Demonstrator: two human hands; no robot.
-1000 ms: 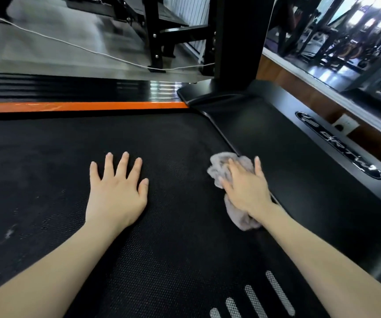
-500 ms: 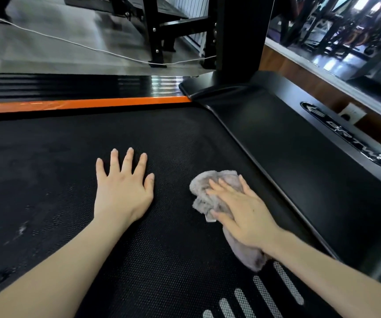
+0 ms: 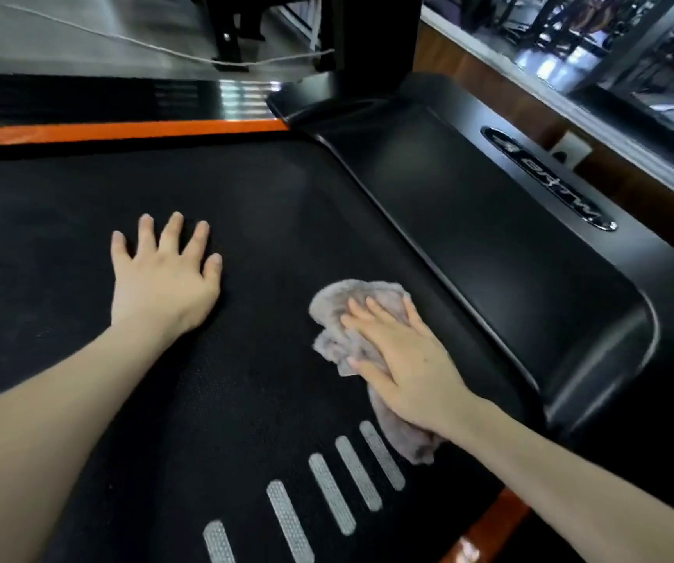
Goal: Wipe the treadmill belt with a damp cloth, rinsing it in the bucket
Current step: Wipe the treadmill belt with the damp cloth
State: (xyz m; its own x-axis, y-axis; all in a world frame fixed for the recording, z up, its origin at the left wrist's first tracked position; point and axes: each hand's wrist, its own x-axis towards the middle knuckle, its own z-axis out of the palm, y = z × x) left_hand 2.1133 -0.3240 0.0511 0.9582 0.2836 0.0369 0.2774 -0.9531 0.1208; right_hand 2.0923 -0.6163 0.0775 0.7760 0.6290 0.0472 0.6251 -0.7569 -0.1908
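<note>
The black textured treadmill belt point(image 3: 270, 221) fills most of the view. A crumpled grey cloth point(image 3: 351, 314) lies on the belt near its right edge. My right hand point(image 3: 404, 363) presses flat on top of the cloth, fingers together, covering its middle; one end of the cloth trails out under my wrist. My left hand point(image 3: 164, 274) rests flat on the bare belt to the left, fingers spread, holding nothing. No bucket is in view.
A glossy black motor cover point(image 3: 489, 221) with a logo badge borders the belt on the right. An orange side rail point(image 3: 124, 131) runs along the far edge, with a black upright post point(image 3: 371, 38) behind it. Several grey stripes point(image 3: 327, 485) mark the near belt. White specks show at left.
My right hand has dragged the cloth back along the belt's right edge toward me, away from the motor cover corner. My left hand has stayed planted on the belt.
</note>
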